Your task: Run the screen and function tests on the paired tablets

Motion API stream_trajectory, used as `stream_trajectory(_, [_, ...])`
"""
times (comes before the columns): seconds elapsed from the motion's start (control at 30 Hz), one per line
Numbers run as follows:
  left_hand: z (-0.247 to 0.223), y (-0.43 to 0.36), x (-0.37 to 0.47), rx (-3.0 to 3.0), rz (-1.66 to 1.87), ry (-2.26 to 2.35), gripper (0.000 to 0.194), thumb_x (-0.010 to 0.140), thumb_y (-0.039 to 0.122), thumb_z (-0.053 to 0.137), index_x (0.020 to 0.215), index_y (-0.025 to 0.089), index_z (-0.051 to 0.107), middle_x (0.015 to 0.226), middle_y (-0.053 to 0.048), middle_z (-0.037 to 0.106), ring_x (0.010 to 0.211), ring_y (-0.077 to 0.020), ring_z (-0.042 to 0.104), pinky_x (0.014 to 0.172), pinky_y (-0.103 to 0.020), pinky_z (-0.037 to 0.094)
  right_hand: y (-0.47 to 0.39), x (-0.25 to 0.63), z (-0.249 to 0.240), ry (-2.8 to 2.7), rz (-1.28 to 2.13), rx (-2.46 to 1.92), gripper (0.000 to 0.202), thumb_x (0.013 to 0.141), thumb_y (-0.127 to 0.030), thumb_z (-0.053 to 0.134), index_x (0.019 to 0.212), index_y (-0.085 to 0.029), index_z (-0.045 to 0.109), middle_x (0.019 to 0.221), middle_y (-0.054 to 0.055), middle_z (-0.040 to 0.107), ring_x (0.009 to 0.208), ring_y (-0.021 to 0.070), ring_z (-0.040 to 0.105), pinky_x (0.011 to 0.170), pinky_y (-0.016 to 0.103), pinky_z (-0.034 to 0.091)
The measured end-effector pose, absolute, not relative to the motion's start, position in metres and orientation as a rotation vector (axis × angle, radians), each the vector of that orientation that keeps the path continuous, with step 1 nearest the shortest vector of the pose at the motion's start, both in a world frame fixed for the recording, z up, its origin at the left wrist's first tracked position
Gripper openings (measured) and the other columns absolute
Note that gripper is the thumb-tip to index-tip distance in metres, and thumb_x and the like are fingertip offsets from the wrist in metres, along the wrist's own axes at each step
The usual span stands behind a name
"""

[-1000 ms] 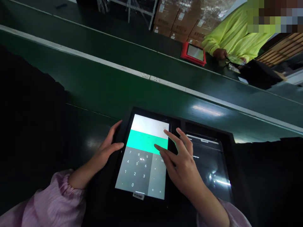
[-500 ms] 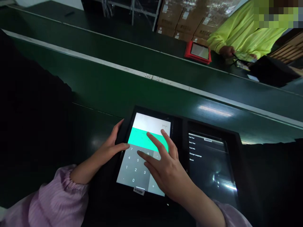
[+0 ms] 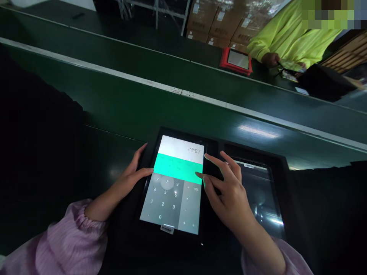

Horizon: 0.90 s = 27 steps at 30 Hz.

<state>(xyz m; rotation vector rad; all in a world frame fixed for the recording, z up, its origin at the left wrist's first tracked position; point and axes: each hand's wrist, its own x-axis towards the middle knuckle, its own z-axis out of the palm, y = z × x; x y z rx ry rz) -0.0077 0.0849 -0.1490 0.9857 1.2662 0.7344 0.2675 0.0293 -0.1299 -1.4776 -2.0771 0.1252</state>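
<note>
A tablet (image 3: 164,204) lies before me in a dark frame, its lit screen showing a calculator with a number pad, a green band and upside-down-looking characters at the top. My left hand (image 3: 133,176) grips its left edge, thumb on the front and fingers round the side. Over the right part of the screen hovers my right hand (image 3: 229,189), fingers apart and holding nothing, the index fingertip near the green band. To the right lies a second tablet (image 3: 266,191) with a dark screen, partly covered by my right hand. A small barcode label (image 3: 167,229) sticks out at the first tablet's lower edge.
Beyond my bench (image 3: 129,103) runs a pale rail (image 3: 129,78) with a dark green surface behind it. A red-cased tablet (image 3: 237,61) lies there. Near it a person in a yellow-green top (image 3: 283,38) handles small items. Cardboard boxes (image 3: 223,21) stand stacked at the back.
My right hand has moved right, off the number keys. The display has gained an 8 and a 7, and the 8 key shows a pale circle. My left hand stays on the edge.
</note>
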Motion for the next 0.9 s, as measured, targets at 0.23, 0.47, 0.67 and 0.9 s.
stream_trajectory(0.23, [-0.148,0.085,-0.006,1.014,0.751,1.307,0.085,0.079,0.049,0.076,0.156,0.031,0.047,0.157,-0.006,0.055,0.144,-0.0406,0.049,0.111,-0.047,0.05,0.03,0.258,-0.13,-2.118,0.091,-1.474,0.027,0.101,-0.02,0.054,0.111,-0.02,0.079,0.148,0.013,0.057,0.153,0.0426,0.03,0.111,0.072,0.046])
stream_trajectory(0.47, [-0.149,0.085,-0.003,0.955,0.859,1.332,0.074,0.079,0.047,0.076,0.149,0.031,0.058,0.152,-0.004,0.06,0.141,-0.0397,0.053,0.11,-0.048,0.051,0.029,0.253,-0.136,-2.076,0.069,-1.465,0.028,0.1,-0.017,0.054,0.111,-0.021,0.079,0.139,0.013,0.062,0.152,0.0405,0.034,0.112,0.07,0.045])
stream_trajectory(0.67, [-0.149,0.092,-0.005,0.868,0.92,1.282,0.073,0.08,0.059,0.07,0.143,0.024,0.062,0.141,-0.008,0.068,0.134,-0.0373,0.059,0.113,-0.047,0.048,0.032,0.278,-0.115,-1.95,0.075,-1.448,0.029,0.101,-0.022,0.053,0.107,-0.025,0.081,0.138,0.009,0.066,0.147,0.0349,0.043,0.111,0.061,0.048])
stream_trajectory(0.9, [-0.156,0.1,-0.004,0.864,1.044,1.259,0.062,0.079,0.058,0.07,0.127,0.019,0.073,0.129,-0.009,0.074,0.127,-0.0359,0.063,0.109,-0.045,0.05,0.012,0.355,-0.115,-1.841,-0.002,-1.708,0.036,0.103,-0.041,0.053,0.089,-0.029,0.083,0.123,0.006,0.074,0.134,0.0331,0.056,0.094,0.053,0.058])
